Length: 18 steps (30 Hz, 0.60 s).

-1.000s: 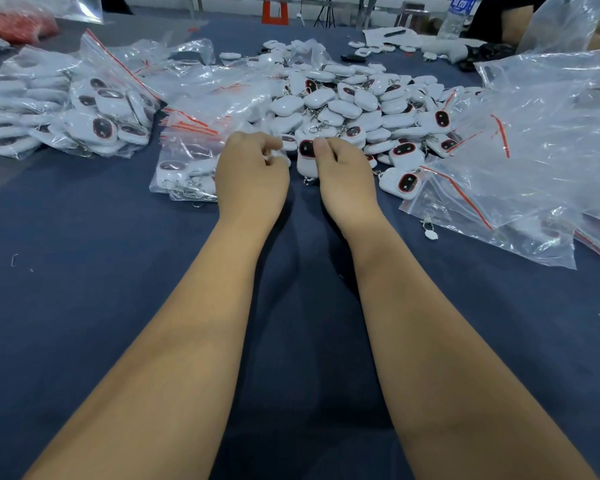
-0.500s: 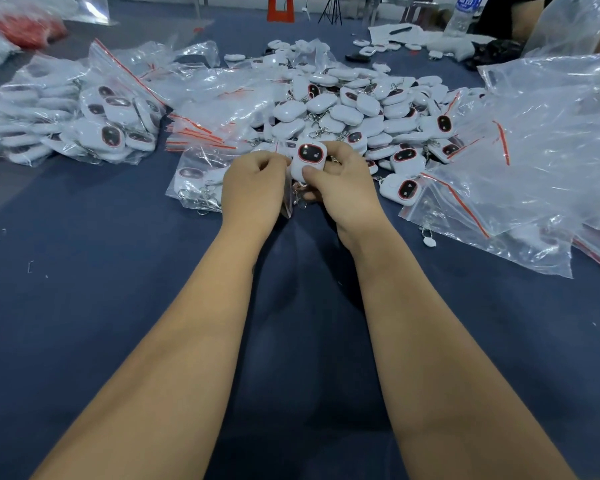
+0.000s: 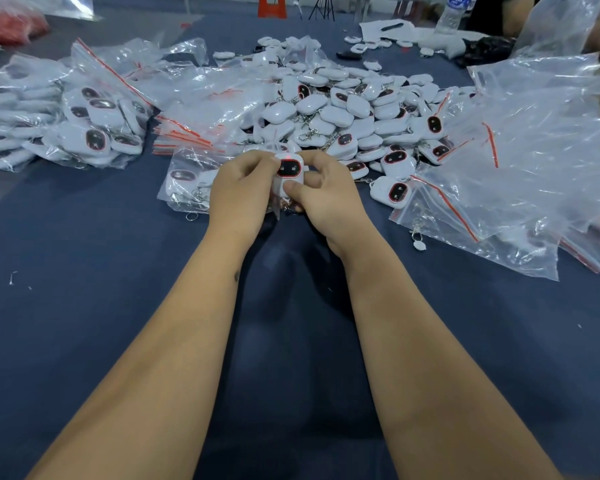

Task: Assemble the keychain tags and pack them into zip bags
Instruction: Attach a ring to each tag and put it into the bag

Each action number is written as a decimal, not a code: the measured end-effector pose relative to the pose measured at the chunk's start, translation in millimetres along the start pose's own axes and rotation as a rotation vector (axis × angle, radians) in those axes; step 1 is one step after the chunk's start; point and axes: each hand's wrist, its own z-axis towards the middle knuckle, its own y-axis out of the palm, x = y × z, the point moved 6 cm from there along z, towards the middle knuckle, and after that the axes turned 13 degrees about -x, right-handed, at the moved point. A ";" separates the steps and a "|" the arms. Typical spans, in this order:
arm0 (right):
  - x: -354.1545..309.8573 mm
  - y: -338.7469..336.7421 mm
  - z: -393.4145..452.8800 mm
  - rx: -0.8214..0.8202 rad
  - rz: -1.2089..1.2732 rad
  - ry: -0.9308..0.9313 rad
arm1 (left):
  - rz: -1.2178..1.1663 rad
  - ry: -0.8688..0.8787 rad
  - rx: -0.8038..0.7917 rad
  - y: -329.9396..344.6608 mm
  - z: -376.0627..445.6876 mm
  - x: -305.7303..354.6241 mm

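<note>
Both hands meet just above the middle of the view. The left hand (image 3: 239, 192) has its fingers curled, with the fingertips pinching the upper left edge of one white tag (image 3: 289, 171). The right hand (image 3: 321, 192) curls round the same tag from the right, thumb pressed on its lower face and forefinger hooked over its top. The tag is held upright, clear of the blue bench (image 3: 84, 306), its dark red-rimmed face turned toward the camera. A bit of metal shows under it, between the hands; whether that is its ring or chain I cannot tell.

Progress looks partial. At 10 o'clock lies a heap of filled bags (image 3: 66, 123), so a good share seems packed. Just left of the hands, a small bag (image 3: 191, 181) holds a few tags and looks only part filled. At 12 to 1 o'clock a large loose pile (image 3: 343, 112) of tags waits unbagged, many with chains already attached. At 2 to 3 o'clock a spread of empty bags (image 3: 520, 161) lies ready, and one stray tag (image 3: 394, 191) sits near their edge.

Judging by the loose pile, much remains to be done.
</note>
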 end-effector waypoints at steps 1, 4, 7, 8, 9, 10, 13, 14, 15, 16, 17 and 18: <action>-0.4 0.1 -0.2 -0.004 0.006 -0.003 | 0.001 0.007 -0.011 1.1 0.2 0.7; -0.8 0.4 -0.3 0.013 0.039 0.003 | 0.052 0.001 -0.017 3.2 3.1 0.9; -0.2 -0.1 0.7 0.047 0.036 0.041 | 0.098 -0.008 -0.010 3.1 4.5 -0.4; 0.0 0.1 1.6 0.051 0.036 0.051 | 0.110 -0.005 -0.010 3.3 4.4 -0.4; 0.4 -0.3 2.2 0.054 0.042 0.059 | 0.123 -0.002 -0.011 3.6 4.1 -0.5; 0.9 -0.9 2.8 0.061 0.052 0.065 | 0.132 0.001 -0.010 3.9 4.3 -0.8; 1.0 -2.1 2.7 0.086 0.080 0.065 | 0.134 0.007 -0.007 4.2 6.6 -1.5; 0.8 -2.4 3.0 0.090 0.080 0.061 | 0.133 0.008 -0.009 4.6 7.6 -2.0; 0.8 -2.9 3.1 0.092 0.077 0.060 | 0.134 0.007 -0.008 4.6 8.3 -2.7; 0.9 -3.3 3.3 0.094 0.075 0.061 | 0.136 0.007 -0.005 4.6 8.6 -3.3; 1.0 -3.7 3.4 0.095 0.072 0.064 | 0.137 0.007 -0.001 4.3 8.9 -3.9; 1.4 -4.1 3.6 0.099 0.071 0.066 | 0.136 0.007 0.001 4.1 9.5 -4.7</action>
